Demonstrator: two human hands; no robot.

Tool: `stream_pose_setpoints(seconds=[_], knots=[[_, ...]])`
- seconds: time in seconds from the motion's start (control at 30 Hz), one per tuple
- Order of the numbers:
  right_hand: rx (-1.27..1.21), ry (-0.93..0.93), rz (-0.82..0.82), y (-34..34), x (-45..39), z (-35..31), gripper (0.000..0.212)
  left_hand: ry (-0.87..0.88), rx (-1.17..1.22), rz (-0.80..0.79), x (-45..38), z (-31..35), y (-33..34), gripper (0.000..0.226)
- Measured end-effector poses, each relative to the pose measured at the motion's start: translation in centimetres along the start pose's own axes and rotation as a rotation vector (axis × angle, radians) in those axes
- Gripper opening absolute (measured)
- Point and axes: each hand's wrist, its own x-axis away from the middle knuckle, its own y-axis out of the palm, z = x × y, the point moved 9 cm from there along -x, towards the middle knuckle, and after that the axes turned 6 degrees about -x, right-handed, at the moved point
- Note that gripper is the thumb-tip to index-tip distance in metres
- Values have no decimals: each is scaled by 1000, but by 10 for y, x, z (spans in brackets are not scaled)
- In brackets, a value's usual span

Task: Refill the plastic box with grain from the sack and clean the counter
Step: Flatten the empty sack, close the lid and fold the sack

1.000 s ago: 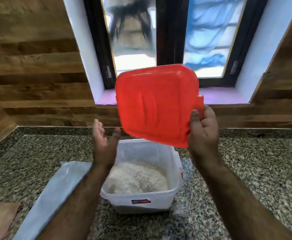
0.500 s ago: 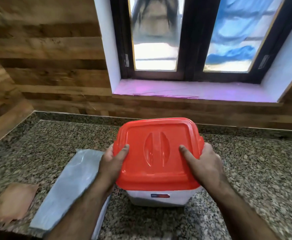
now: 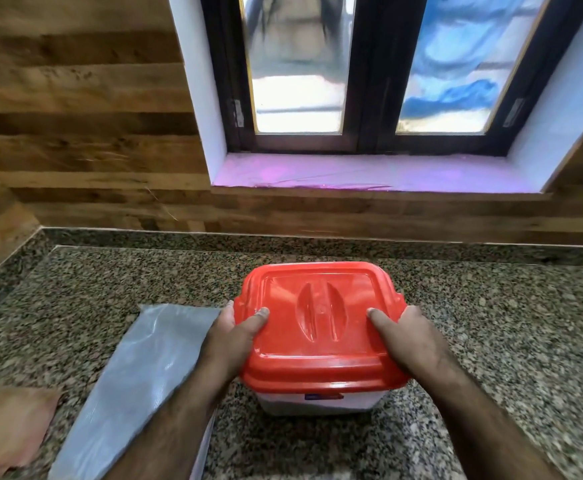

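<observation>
A clear plastic box (image 3: 321, 403) stands on the granite counter (image 3: 490, 341), covered by its red lid (image 3: 317, 323). My left hand (image 3: 231, 337) grips the lid's left edge, thumb pressed on top. On the opposite edge my right hand (image 3: 404, 337) holds the lid the same way. The grain inside is hidden by the lid. A flat, grey-blue sack (image 3: 137, 375) lies on the counter just left of the box, partly under my left forearm.
A pinkish-brown cloth (image 3: 9, 431) lies at the counter's front left. Wooden panelled walls close off the back and left. A window with a pink sill (image 3: 369, 174) sits above the back wall.
One second ago my right hand held the lid up over the uncovered box. The lid has come down onto the box, and both hands now hold its sides.
</observation>
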Motion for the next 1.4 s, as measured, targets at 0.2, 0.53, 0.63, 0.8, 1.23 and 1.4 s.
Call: stream_pose_setpoints(seconds=[0.2, 0.53, 0.63, 0.8, 1.23, 1.4], knots=[[104, -20, -157, -6, 1, -2, 62, -38, -168, -73, -2, 11, -8, 61], [-4, 17, -147, -26, -17, -30, 81, 166, -649, -24, 6, 73, 1, 91], [-70, -4, -132, -3, -21, -36, 94, 177, -599, -41, -10, 72, 13, 84], [-144, -30, -3, 5, -30, -21, 72, 140, -502, -81, -26, 64, 15, 83], [-424, 174, -202, -5, -26, 10, 96, -133, -452, 87, -27, 52, -15, 104], [378, -94, 242, -29, -10, -43, 83, 268, -1342, 474, 6, 115, 9, 83]])
